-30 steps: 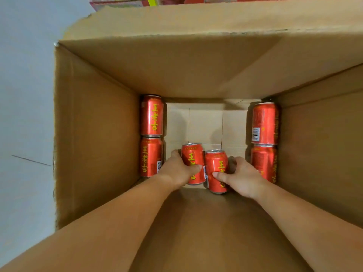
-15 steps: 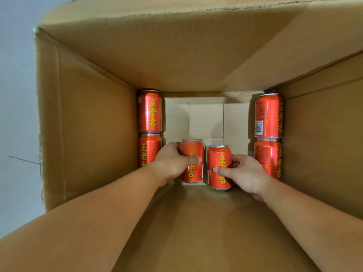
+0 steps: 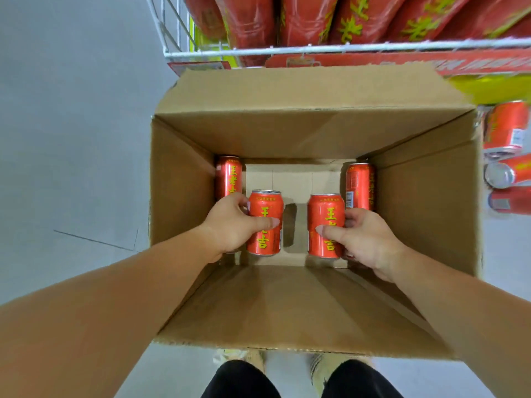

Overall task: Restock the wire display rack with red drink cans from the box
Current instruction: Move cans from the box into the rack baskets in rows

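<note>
Red yellow-lettered can (image 3: 264, 222) gripped in left hand (image 3: 232, 225), another (image 3: 325, 225) in right hand (image 3: 365, 239).

Both held cans now sit higher and apart: the left hand (image 3: 234, 222) has its can (image 3: 264, 222) left of centre, the right hand (image 3: 366, 239) has its can (image 3: 326, 225) right of centre, with bare box floor between them where they touched before. The view has pulled back, so the whole box (image 3: 425, 196), the wire rack (image 3: 344, 48) along the top and shoes at the bottom edge have come into frame.
</note>
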`<act>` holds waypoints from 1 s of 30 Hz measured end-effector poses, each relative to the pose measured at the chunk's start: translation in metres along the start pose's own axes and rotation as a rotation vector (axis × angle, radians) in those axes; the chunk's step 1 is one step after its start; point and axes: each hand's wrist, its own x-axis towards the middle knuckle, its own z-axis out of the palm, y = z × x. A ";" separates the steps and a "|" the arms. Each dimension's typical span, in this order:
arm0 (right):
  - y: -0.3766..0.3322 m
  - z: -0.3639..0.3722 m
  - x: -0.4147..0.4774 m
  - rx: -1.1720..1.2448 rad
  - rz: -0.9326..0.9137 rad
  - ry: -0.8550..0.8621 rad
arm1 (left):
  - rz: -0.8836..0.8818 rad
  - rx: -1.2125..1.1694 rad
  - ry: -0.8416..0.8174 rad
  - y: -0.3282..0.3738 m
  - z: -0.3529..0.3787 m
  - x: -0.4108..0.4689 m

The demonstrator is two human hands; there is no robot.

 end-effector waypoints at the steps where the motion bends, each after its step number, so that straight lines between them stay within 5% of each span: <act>1: -0.008 -0.003 -0.010 0.010 -0.022 0.009 | 0.012 -0.005 0.004 0.006 -0.005 -0.009; 12: -0.104 -0.038 -0.170 0.038 -0.168 0.099 | 0.234 -0.036 0.138 0.094 -0.054 -0.170; 30: -0.288 -0.135 -0.561 0.218 -0.517 0.387 | 0.674 -0.211 0.226 0.313 -0.154 -0.549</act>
